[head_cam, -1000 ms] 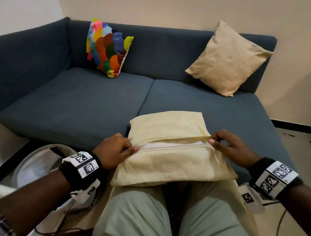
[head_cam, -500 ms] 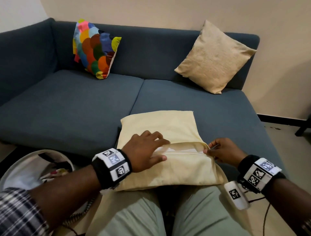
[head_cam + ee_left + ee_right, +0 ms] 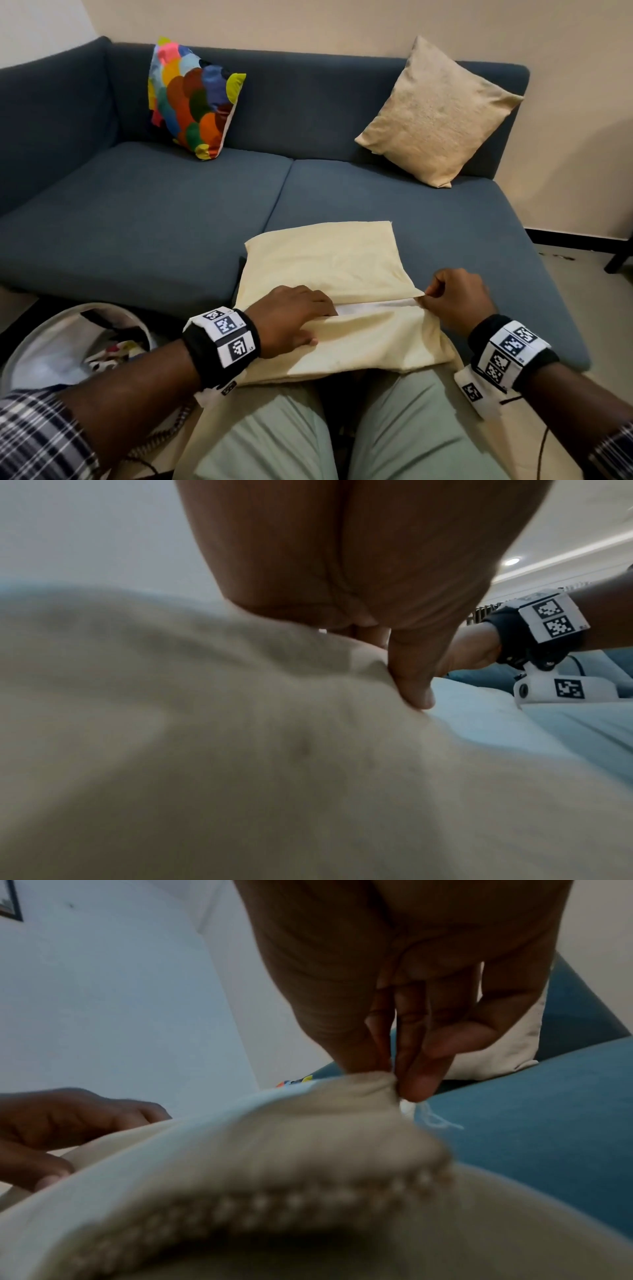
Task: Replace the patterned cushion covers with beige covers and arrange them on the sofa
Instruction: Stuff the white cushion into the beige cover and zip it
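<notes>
At the upper left of the head view a patterned cushion [image 3: 191, 102] of many-coloured scales leans against the backrest of the blue sofa [image 3: 144, 212], and at the upper right a beige cushion [image 3: 435, 116] stands on one corner against the same backrest, well apart from it. At the lower left a round white basket [image 3: 44, 346] sits on the floor beside the person's knee, with some patterned fabric inside. In the lower middle of the frame the cream cushion cover [image 3: 329, 263] with its insert lies across the person's lap and the front edge of the seat, its open slit showing a white strip. The left hand [image 3: 291, 318] lies on the cover with its fingers pushed into the opening and the thumb pressing the lower flap; how far the fingers curl inside cannot be told. The right hand [image 3: 455, 301] pinches the right end of the opening between thumb and fingertips, where a loose white thread hangs. Against the frame half a second ago, the left hand has slid rightward into the slit, and the right hand has closed tighter on the corner.
</notes>
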Demonstrator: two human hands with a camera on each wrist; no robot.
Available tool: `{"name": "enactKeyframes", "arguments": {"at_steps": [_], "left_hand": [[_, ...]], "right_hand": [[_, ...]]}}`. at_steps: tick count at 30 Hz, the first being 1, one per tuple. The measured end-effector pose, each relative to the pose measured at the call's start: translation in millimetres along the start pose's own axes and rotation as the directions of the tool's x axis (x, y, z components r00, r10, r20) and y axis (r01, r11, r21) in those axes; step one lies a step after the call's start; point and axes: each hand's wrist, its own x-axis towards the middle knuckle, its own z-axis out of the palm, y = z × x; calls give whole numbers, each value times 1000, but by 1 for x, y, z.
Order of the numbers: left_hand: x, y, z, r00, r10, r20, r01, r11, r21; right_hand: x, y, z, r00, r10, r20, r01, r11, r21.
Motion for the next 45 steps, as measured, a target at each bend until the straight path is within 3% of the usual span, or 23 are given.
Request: {"name": "enactKeyframes", "arguments": {"at_steps": [3, 7, 9, 11, 13, 15, 16, 17, 18, 19, 20, 21, 24, 26, 28, 30, 32, 33, 34, 36, 39, 41, 45], "left_hand": [[-11, -8, 6, 996, 2, -90, 7, 995, 100], [-25, -12, 16, 994, -15, -108, 33, 986, 165], [-35, -17, 14, 965, -161, -206, 182, 979, 89], [-41, -31, 8, 850, -443, -285, 419, 897, -144], [-39, -53, 5, 680, -709, -189, 592, 682, -428], [-34, -76, 9, 558, -824, 98, 635, 348, -690], [-33, -82, 11, 543, -800, 255, 607, 164, -778], [-32, -85, 13, 560, -740, 373, 558, 4, -830], [-32, -85, 13, 597, -688, 413, 515, -66, -855], [-30, -84, 11, 643, -668, 375, 460, -55, -886], [-26, -80, 6, 681, -678, 275, 386, 14, -922], [-21, -75, 0, 691, -708, 149, 324, 118, -939], [-4, -70, -14, 650, -732, -203, 188, 413, -891], [3, -76, -18, 651, -685, -327, 110, 511, -852], [7, -88, -12, 674, -669, -314, 128, 524, -842], [8, -94, -3, 693, -695, -193, 273, 501, -821], [8, -94, 5, 650, -754, -95, 479, 503, -719], [6, -88, 4, 625, -770, -129, 566, 560, -605], [6, -79, 1, 635, -740, -221, 597, 652, -468], [9, -46, -13, 752, -502, -427, 435, 865, -250], [30, 16, -40, 890, -160, -426, 128, 986, -103], [56, 48, -47, 930, -109, -350, 62, 988, -145], [115, 92, -39, 957, -136, -256, 74, 969, -237]], "right_hand": [[0, -2, -3, 999, 26, 20, -26, 1000, 7], [1, -2, -2, 993, 44, 113, -45, 999, 10], [1, -3, 1, 996, 21, 82, -20, 1000, -16], [0, -3, 3, 999, -3, 43, 6, 998, -69], [0, -4, 4, 999, -13, 38, 17, 994, -107], [2, -6, 6, 998, -21, 59, 27, 994, -103], [3, -7, 6, 998, -31, 62, 37, 995, -97], [4, -8, 7, 997, -44, 59, 49, 995, -91], [5, -11, 6, 997, -61, 49, 65, 994, -83], [5, -12, 6, 996, -82, 29, 84, 994, -76], [6, -15, 5, 994, -109, 0, 109, 991, -77], [8, -16, 3, 990, -140, -32, 137, 987, -88], [9, -19, -3, 971, -189, -144, 177, 980, -92], [9, -16, -3, 966, -166, -196, 162, 986, -38], [6, -13, -1, 976, -123, -180, 132, 991, 36], [2, -10, 2, 992, -86, -93, 95, 991, 89], [0, -5, 5, 999, -47, 19, 43, 989, 141], [0, -3, 6, 998, -12, 67, 0, 983, 184], [0, -1, 5, 994, 29, 106, -55, 966, 252], [2, 1, 2, 977, 108, 183, -177, 892, 417], [0, -2, -3, 945, 167, 281, -311, 726, 613], [-4, -3, -5, 930, 196, 311, -361, 643, 675], [-9, 2, -4, 922, 215, 324, -388, 564, 729]]}}
